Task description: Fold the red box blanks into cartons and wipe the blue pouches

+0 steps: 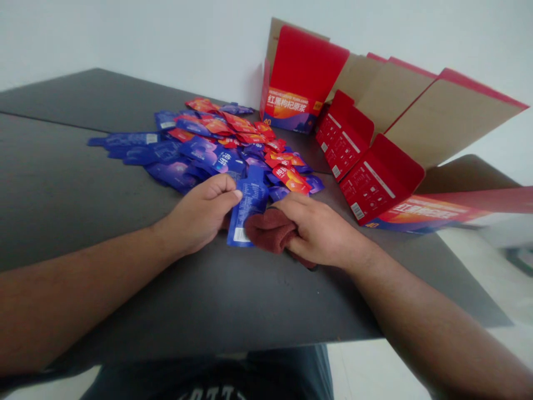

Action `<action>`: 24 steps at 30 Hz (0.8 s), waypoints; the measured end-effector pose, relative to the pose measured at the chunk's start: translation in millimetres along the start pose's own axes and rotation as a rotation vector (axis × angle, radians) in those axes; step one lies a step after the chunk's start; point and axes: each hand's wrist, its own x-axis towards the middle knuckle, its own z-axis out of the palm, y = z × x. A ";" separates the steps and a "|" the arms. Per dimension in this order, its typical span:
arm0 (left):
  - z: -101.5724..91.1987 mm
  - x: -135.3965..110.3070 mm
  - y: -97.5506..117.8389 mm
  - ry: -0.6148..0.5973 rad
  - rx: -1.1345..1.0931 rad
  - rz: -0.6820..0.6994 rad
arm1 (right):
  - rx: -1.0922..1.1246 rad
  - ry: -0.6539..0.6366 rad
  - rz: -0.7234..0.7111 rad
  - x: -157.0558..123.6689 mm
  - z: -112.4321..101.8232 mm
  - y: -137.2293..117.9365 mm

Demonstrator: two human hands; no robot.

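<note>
Blue foil sachet (249, 210), white barcode patch at its lower end, glossy, sits on the dark table (83, 183) just below the sachet pile (216, 147). My left hand (202, 215) pinches its edge; my right hand (320, 230), apart, clamps a maroon cloth (268, 229) against it.

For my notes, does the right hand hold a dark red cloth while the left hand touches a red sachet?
No: the head view shows the left hand touching a blue sachet; the right hand holds the dark red cloth.

Bright, even light; blurred, stretched edges.
</note>
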 end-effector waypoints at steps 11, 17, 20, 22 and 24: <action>0.7 -0.8 2.1 0.002 0.005 -0.004 | 0.058 -0.082 -0.052 0.5 0.8 -0.1; 1.1 -0.3 2.2 0.005 -0.017 0.009 | 0.050 -0.003 -0.003 0.4 2.7 1.8; 0.2 -0.2 -0.2 0.004 0.015 0.006 | 0.041 -0.015 0.001 0.9 3.9 -2.7; -1.9 0.0 -3.3 -0.010 0.058 0.031 | 0.038 -0.082 -0.028 1.2 4.0 -6.7; -5.1 0.4 -7.2 -0.036 0.105 0.073 | 0.012 -0.064 0.003 1.4 3.6 -8.8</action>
